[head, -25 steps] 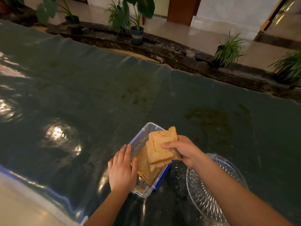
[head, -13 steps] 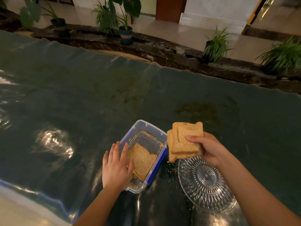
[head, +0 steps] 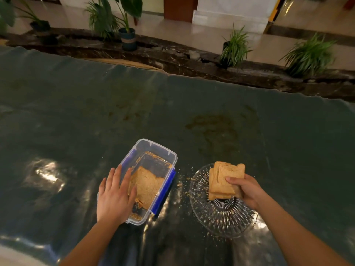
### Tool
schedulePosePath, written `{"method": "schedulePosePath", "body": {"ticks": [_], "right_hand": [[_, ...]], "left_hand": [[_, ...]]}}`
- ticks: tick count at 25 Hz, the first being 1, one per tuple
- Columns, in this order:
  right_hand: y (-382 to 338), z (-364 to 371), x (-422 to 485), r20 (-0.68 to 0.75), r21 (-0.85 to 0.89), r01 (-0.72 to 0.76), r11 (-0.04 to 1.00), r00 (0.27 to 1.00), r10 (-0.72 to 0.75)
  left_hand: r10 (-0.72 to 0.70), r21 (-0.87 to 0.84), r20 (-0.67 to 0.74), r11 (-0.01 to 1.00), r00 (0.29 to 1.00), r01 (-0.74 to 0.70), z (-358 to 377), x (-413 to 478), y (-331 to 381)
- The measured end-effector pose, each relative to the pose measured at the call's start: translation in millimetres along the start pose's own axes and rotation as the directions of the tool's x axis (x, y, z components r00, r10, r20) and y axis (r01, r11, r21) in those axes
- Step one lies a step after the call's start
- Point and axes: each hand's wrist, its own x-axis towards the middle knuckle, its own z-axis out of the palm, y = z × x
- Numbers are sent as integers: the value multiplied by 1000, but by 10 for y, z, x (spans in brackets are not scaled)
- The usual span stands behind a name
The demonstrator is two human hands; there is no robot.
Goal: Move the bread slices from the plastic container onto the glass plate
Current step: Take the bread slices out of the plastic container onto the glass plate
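A clear plastic container (head: 153,148) with blue side clips sits on the dark table. One torn bread slice (head: 147,186) and crumbs lie inside it. My left hand (head: 114,196) rests flat on the container's near left rim, fingers spread. To the right stands a cut-glass plate (head: 221,217). My right hand (head: 245,190) grips a stack of bread slices (head: 223,180) just over the plate's far half; whether the stack touches the glass I cannot tell.
The table (head: 76,121) is covered with a dark green glossy sheet with stains. Crumbs (head: 181,181) lie between container and plate. Beyond the far edge run a stone ledge and potted plants (head: 235,48).
My right hand lifted the stack of slices out of the container, carried it to the right and lowered it over the plate. My left hand stayed on the container.
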Motion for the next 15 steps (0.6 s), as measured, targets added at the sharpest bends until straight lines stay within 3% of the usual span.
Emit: {"method": "schedulePosePath", "body": {"ticks": [3,8,12,15], "right_hand": [[140,-37,70,-135,-199,37,979,989,-65],[105,31,38,-272,-549,87,831,922,-276],[5,90,-51,-228,-777,93,623,880,-416],[-126,404,-197,-90,-823,247,512,833,-547]], "left_hand": [[-8,15,6,1000,1000,8,-24,1,16],[-8,11,13,1000,1000,8,-43,-3,32],[-13,10,24,1000,1000,12,-61,-3,30],[-18,0,29,1000,999,18,-69,-6,37]]}}
